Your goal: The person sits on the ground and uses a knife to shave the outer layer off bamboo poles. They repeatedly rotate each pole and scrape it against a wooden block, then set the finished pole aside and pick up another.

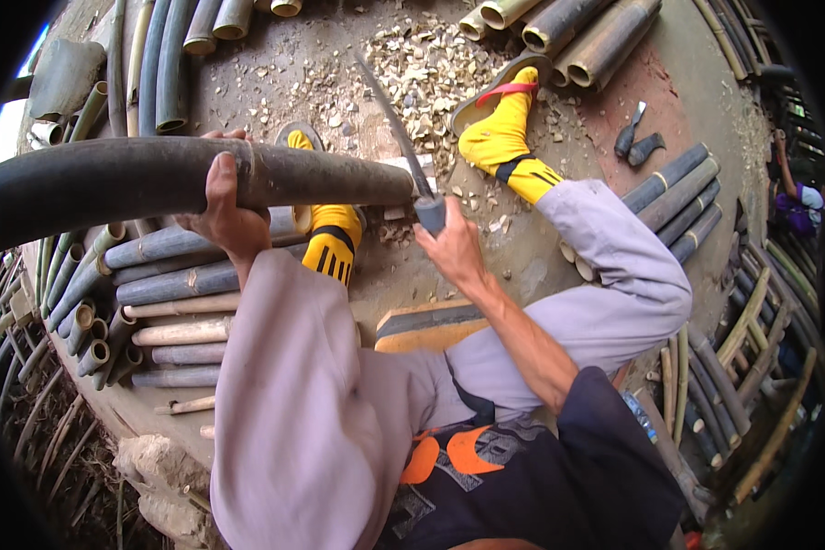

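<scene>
A thick dark bamboo pole (339, 177) lies across from the left edge toward the middle, and my left hand (226, 211) is wrapped round it near a pale node ring. My right hand (456, 246) grips the dark handle of a machete (401, 131). Its long narrow blade points up and away from me, slightly left. The blade's base is close by the pole's right end; whether they touch I cannot tell. Under that end lies a pale block, mostly hidden. My feet, in yellow socks (500, 137) and sandals, are apart on either side.
Wood chips (422, 69) are scattered over the ground ahead. Cut bamboo lengths (188, 282) are stacked at the left, with more bamboo tubes (596, 37) at the far right and others (678, 202) beside my knee. Two dark-handled tools (640, 137) lie on the floor. Another person (797, 202) is at the right edge.
</scene>
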A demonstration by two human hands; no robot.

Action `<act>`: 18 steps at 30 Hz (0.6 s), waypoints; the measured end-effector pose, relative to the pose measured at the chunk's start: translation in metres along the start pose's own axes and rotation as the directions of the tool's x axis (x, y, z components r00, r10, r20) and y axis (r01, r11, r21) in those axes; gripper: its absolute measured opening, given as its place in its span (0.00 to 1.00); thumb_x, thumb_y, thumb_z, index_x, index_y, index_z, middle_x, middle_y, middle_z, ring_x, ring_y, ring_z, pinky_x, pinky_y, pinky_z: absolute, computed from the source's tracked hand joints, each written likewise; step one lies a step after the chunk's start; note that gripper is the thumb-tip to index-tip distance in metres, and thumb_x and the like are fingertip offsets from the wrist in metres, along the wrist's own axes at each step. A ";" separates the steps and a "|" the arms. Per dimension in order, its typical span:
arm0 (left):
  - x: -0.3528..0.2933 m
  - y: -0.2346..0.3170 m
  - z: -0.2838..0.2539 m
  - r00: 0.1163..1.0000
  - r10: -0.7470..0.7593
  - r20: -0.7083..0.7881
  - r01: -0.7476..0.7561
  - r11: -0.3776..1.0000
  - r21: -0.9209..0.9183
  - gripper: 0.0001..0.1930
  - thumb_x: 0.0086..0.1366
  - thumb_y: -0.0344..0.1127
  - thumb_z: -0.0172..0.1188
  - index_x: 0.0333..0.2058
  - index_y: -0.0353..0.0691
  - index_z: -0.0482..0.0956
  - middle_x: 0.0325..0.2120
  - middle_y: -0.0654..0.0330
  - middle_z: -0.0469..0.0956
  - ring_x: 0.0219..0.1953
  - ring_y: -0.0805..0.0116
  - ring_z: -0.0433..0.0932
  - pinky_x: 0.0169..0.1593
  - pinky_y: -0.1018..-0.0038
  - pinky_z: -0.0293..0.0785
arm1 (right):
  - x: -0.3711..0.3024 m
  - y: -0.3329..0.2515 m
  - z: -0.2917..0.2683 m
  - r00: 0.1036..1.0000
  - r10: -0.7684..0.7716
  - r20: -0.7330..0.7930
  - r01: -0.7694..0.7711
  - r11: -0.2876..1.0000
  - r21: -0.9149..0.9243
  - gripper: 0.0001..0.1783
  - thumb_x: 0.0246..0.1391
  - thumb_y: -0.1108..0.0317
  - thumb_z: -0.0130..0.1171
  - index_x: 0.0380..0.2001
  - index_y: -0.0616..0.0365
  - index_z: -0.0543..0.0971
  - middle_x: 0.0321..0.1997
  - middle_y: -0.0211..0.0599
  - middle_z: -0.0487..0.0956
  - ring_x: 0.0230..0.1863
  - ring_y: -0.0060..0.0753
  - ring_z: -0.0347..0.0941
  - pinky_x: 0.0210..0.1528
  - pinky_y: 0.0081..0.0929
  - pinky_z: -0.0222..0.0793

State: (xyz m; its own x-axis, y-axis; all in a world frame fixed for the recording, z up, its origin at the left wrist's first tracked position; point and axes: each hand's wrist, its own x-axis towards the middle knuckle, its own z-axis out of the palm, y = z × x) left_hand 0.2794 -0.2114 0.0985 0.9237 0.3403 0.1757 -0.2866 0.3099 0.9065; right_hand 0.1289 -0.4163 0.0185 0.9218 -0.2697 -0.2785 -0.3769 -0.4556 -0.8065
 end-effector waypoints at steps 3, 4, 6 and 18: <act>-0.004 0.002 0.004 0.999 0.003 -0.046 -0.003 1.000 0.007 0.18 0.49 0.24 0.58 0.40 0.24 0.68 0.35 0.47 0.74 0.36 0.55 0.80 0.41 0.64 0.81 | -0.016 -0.025 -0.009 0.948 -0.150 -0.281 0.192 0.973 0.128 0.18 0.47 0.66 0.64 0.38 0.60 0.68 0.22 0.37 0.76 0.23 0.29 0.75 0.24 0.30 0.72; -0.003 0.002 0.005 0.998 -0.004 -0.057 0.004 1.000 0.000 0.18 0.50 0.25 0.58 0.40 0.24 0.68 0.35 0.47 0.74 0.36 0.55 0.80 0.41 0.64 0.81 | -0.014 -0.017 -0.004 0.952 -0.158 -0.262 0.197 0.972 0.130 0.18 0.47 0.66 0.64 0.38 0.60 0.68 0.22 0.39 0.76 0.23 0.31 0.76 0.25 0.31 0.72; -0.002 0.002 0.005 0.997 -0.023 -0.077 0.021 1.000 -0.014 0.19 0.50 0.25 0.58 0.41 0.24 0.67 0.35 0.48 0.74 0.36 0.55 0.79 0.40 0.64 0.81 | -0.005 0.020 0.018 0.960 -0.169 -0.225 0.202 0.970 0.133 0.19 0.47 0.67 0.64 0.38 0.61 0.68 0.23 0.42 0.77 0.25 0.35 0.77 0.27 0.32 0.73; -0.004 0.005 -0.014 0.992 -0.088 -0.087 0.087 0.996 -0.021 0.25 0.48 0.32 0.60 0.44 0.25 0.66 0.35 0.45 0.75 0.37 0.54 0.78 0.44 0.62 0.78 | -0.011 0.012 0.026 0.965 -0.166 -0.205 0.198 0.969 0.146 0.15 0.46 0.70 0.64 0.35 0.63 0.70 0.23 0.43 0.78 0.23 0.35 0.78 0.25 0.31 0.73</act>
State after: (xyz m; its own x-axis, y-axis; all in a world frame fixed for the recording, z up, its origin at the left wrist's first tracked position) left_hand 0.2707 -0.1986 0.0965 0.9198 0.3875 0.0611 -0.2107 0.3567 0.9102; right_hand 0.1165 -0.3971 -0.0017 0.9333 -0.3581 -0.0275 -0.1693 -0.3710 -0.9131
